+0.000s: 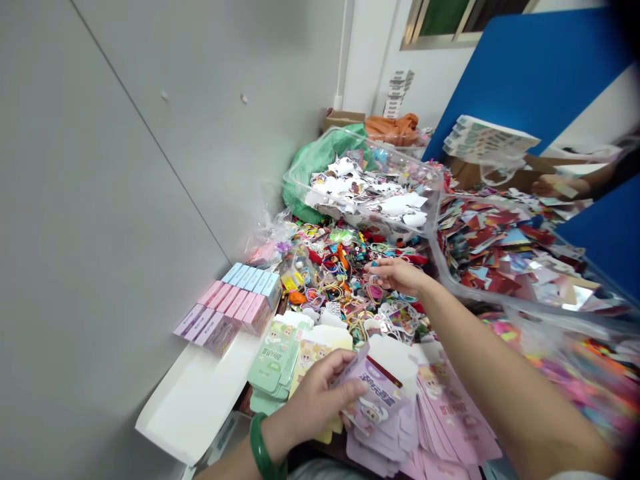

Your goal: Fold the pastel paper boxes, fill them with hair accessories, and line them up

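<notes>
Low in the view, my left hand (315, 397) is closed round a small purple box (376, 393) with its top flap up; a dark red edge shows inside its mouth. Further forward, my right hand (400, 276) reaches over a heap of small mixed trinkets (345, 257), with hair ties and bright charms among them. Its fingertips are pinched together at a tiny bluish bit, too small to name. Beside and under my left hand lie stacks of flat cartons: green (273, 360), yellow (313, 347), purple (380, 450) and pink (453, 413).
Filled blue, pink and purple boxes (235, 300) stand in rows in a white tray (200, 393) by the grey wall. Behind the heap is a clear bin (435, 217) of white cutouts. Another bin (450, 287) holds reddish cards. At right, another person's hand (560, 187) holds something pale.
</notes>
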`<action>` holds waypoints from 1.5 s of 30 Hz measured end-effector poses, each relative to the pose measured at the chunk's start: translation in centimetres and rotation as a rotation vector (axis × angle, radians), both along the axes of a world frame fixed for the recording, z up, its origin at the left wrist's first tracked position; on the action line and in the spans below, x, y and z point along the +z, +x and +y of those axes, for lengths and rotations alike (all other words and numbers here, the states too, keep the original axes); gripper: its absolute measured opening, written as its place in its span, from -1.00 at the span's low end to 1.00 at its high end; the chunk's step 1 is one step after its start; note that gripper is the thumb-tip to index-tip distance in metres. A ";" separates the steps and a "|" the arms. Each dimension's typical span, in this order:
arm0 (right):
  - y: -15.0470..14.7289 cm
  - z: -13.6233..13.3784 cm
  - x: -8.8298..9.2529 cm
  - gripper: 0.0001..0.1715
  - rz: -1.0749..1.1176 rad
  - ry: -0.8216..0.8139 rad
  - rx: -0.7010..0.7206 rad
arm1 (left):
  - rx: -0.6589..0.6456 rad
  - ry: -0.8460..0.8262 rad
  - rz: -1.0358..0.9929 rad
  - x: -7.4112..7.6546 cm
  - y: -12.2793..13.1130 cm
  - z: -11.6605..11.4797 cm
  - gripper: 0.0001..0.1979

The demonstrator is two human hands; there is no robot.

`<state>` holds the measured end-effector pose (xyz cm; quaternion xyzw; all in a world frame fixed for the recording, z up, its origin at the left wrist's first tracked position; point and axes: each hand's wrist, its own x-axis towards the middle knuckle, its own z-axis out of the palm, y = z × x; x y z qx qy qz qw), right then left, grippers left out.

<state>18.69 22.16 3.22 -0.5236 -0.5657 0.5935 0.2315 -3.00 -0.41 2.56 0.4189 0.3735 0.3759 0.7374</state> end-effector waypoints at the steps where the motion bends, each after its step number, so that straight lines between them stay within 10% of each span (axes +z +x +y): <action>1: 0.1 -0.2 0.2 -0.73 0.050 -0.011 -0.024 | 0.025 0.020 -0.015 -0.1 0.0 0.2 -0.64; 13: 0.3 -4.8 6.7 -0.65 0.347 -0.123 0.074 | 0.248 0.122 0.151 0.1 0.6 4.5 -0.65; 20: -0.9 -8.2 9.7 -0.73 -0.093 0.216 0.474 | 0.112 0.121 0.007 0.5 1.5 4.8 -0.67; 26: -1.4 -10.2 9.9 -0.84 -0.489 0.781 0.333 | 0.134 0.085 -0.004 1.1 1.9 4.7 -0.63; 37: -0.8 -12.4 9.4 -0.75 -0.338 0.580 0.261 | 0.214 0.129 0.107 1.7 2.9 4.2 -0.66; 45: -0.3 -13.3 10.5 -0.82 -0.283 0.730 0.274 | 0.184 0.114 0.054 1.5 3.7 4.0 -0.64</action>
